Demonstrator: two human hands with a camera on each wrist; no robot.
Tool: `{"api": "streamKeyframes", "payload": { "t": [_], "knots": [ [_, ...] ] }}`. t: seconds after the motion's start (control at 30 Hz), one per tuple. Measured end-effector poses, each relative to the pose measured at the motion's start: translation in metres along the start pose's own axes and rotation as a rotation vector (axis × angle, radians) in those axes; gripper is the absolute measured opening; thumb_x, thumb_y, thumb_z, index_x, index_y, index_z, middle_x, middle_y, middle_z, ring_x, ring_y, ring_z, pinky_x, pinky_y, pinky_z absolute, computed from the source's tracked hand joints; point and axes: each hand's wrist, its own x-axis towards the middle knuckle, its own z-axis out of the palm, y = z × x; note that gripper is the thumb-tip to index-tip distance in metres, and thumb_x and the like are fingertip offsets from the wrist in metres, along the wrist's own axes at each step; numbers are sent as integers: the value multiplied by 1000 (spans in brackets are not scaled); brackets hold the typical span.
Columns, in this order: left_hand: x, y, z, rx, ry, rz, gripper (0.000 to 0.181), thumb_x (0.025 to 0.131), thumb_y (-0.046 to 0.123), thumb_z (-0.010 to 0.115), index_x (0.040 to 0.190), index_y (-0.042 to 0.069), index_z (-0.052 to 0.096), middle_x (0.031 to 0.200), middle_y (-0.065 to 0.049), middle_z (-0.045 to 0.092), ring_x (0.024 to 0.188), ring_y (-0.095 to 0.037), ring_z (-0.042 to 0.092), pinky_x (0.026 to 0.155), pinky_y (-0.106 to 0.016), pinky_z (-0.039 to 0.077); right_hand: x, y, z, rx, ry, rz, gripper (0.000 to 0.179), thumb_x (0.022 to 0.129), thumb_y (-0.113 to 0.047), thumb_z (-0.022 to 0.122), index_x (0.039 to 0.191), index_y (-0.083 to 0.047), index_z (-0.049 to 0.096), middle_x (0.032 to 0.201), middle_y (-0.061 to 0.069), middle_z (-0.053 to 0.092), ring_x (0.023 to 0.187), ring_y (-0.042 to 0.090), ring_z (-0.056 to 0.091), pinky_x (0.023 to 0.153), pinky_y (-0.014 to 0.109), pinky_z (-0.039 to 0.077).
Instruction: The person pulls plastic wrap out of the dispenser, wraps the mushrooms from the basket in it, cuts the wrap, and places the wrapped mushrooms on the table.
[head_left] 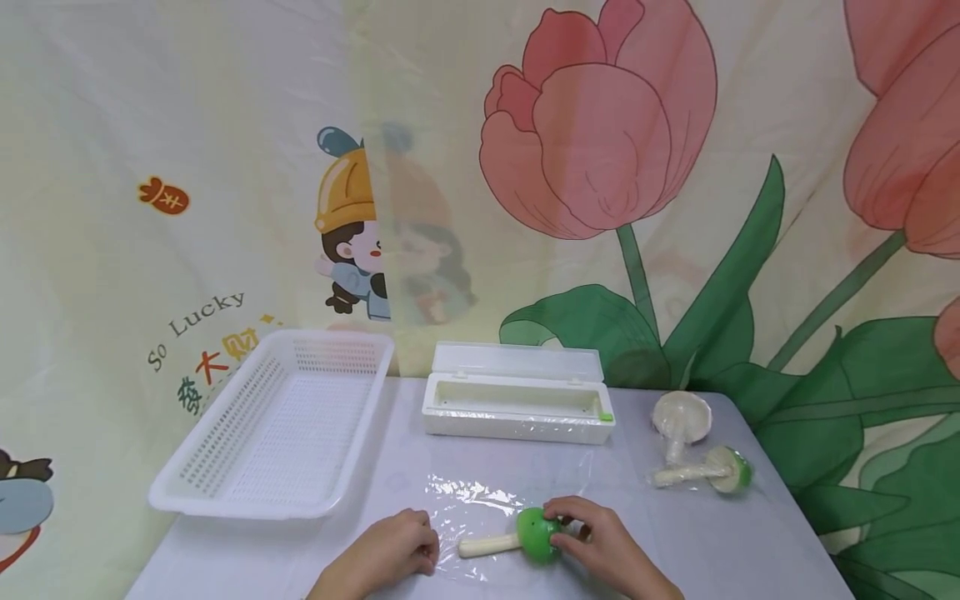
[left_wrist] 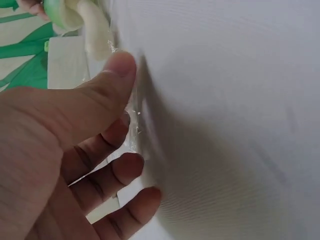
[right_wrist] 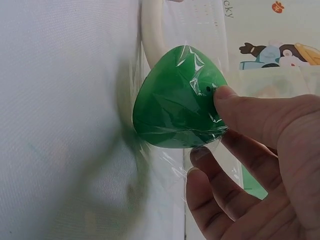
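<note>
A mushroom-shaped object [head_left: 538,536] with a glossy green cap and a cream stem lies on the table, its stem pointing left. Clear plastic wrapping covers the cap in the right wrist view. My right hand [head_left: 606,540] holds the cap from the right, the thumb [right_wrist: 227,95] against its side and the fingers curled near its edge. My left hand [head_left: 393,546] rests left of the stem's end. Its thumb and fingers are loosely bent and apart, with the tips at the edge of the clear plastic film [head_left: 450,521].
A white perforated basket [head_left: 337,471] stands at the left. Behind the hands is a long white box [head_left: 517,425] with its clear lid raised. At the right lie a wrapped green-capped mushroom-shaped object [head_left: 723,471] and a wrapped pale round-headed one [head_left: 682,417]. A printed curtain [head_left: 420,50] hangs behind.
</note>
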Motion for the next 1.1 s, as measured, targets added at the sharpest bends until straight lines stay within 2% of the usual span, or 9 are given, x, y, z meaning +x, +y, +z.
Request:
{"api": "streamKeyframes", "payload": {
  "t": [0.2,0.3,0.4,0.53,0.67,0.8,0.97,1.03,1.1],
  "knots": [
    [11,-4,-9,-43,63,-49,15,88,22,79,81,28,66,84,20,53,81,5,47,71,-22,49,1,0,1,-6,3,-1,25,89,-23,79,113,-18,73,118,9,73,91,6,63,63,23,52],
    [19,-6,-10,-67,73,-74,13,91,24,78,84,27,66,85,19,55,83,3,49,73,-23,50,2,0,1,-6,1,3,25,89,-23,79,113,-18,73,118,9,73,91,5,63,63,23,52],
    [26,-7,-7,-93,86,-92,14,93,24,76,84,26,66,86,19,55,82,3,51,73,-23,50,2,1,1,-7,-5,16,24,89,-23,80,112,-19,73,117,7,73,91,4,63,64,23,52],
    [38,-6,1,-106,137,-127,14,92,22,77,83,23,66,81,16,53,75,3,48,67,-21,48,3,2,1,-21,-9,45,24,89,-23,80,112,-20,73,116,5,74,91,4,63,65,23,53],
    [45,-3,11,-105,138,-205,14,90,21,78,82,22,66,74,15,47,67,2,41,59,-19,40,4,2,2,-32,-15,59,25,89,-23,80,112,-20,73,116,4,74,92,4,63,65,23,53],
    [47,1,17,-21,149,-236,15,87,22,80,80,23,67,74,14,47,67,-1,40,57,-20,38,5,2,2,-43,-12,53,25,88,-21,80,113,-19,73,116,4,74,92,3,63,65,24,53],
    [48,4,17,141,239,-250,22,77,23,88,77,22,66,76,11,50,70,-6,44,58,-23,40,7,0,1,-41,-21,86,25,88,-22,80,113,-20,74,116,3,74,92,3,63,66,24,53],
    [47,6,15,168,286,-289,24,74,20,89,76,21,65,75,9,50,68,-7,45,55,-24,40,8,-1,1,-39,-29,101,25,88,-23,80,113,-21,74,116,3,74,93,3,63,66,24,53],
    [46,9,12,141,308,-336,25,73,17,88,76,20,64,72,9,50,64,-7,45,53,-25,39,8,-2,1,-38,-35,110,25,88,-23,80,113,-21,74,116,3,74,92,4,63,66,24,52]
  ]
}}
